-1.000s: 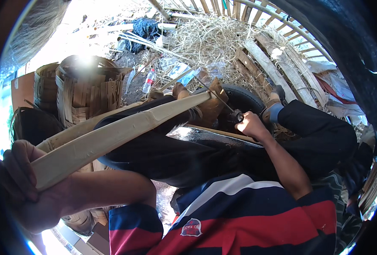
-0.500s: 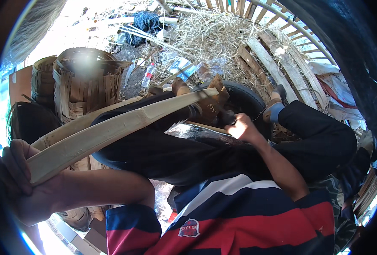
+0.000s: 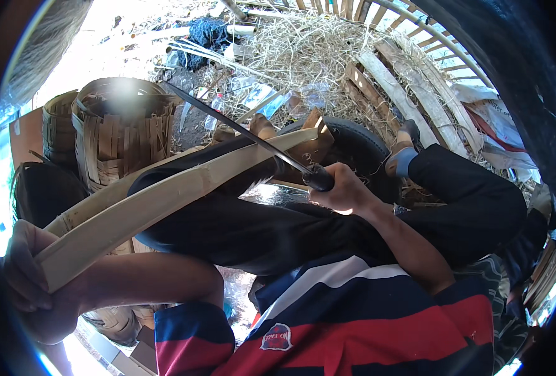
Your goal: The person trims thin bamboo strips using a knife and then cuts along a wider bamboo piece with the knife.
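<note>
A long pale split-bamboo strip [image 3: 146, 210] slants across my black-trousered leg, its near end held by my left hand [image 3: 30, 282], whose fingers wrap round it. The strip's far end lies over a wooden block [image 3: 308, 149]. In my right hand [image 3: 348, 188] is a long knife [image 3: 231, 124], gripped by its dark handle, its thin blade pointing up and to the left. The blade crosses over the strip close to its far end; whether it touches is not clear.
Woven bamboo baskets [image 3: 127, 147] stand at left beside another bamboo piece [image 3: 96, 195]. Beyond my feet lie a black tyre [image 3: 369, 150], a heap of shavings [image 3: 309, 50], wooden boards [image 3: 409, 88] and plastic litter. A slatted bamboo fence [image 3: 416, 31] curves behind.
My right hand has turned and moved slightly left and up, swinging the knife blade from a blur into plain view over the strip. The left hand and strip end have dropped slightly.
</note>
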Demonstrator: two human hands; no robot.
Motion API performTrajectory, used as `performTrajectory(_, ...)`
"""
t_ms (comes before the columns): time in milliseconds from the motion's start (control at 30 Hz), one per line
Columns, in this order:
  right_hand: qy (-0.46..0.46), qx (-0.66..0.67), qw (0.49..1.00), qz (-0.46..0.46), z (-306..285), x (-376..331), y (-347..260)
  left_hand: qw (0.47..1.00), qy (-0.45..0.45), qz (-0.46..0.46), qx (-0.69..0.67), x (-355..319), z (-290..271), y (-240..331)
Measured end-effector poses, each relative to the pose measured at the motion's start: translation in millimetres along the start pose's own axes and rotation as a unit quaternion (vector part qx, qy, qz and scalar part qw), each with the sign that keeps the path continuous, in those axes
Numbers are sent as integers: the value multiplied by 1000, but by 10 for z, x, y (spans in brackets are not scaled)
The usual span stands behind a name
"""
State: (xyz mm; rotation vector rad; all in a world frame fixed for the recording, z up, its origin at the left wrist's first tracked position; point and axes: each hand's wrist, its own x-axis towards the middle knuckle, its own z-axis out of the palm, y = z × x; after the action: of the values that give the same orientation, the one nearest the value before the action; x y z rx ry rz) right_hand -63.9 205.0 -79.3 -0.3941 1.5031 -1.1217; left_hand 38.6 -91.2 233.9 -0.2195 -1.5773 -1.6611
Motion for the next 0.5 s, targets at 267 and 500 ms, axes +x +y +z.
performTrajectory(267,91,-61,991,-71,-62,-64,336,997,-43,-13,-66,-1,56,-27)
performTrajectory(500,98,-228,967,-66,-261,-8,689,982,-87,-47,-161,14,188,-135)
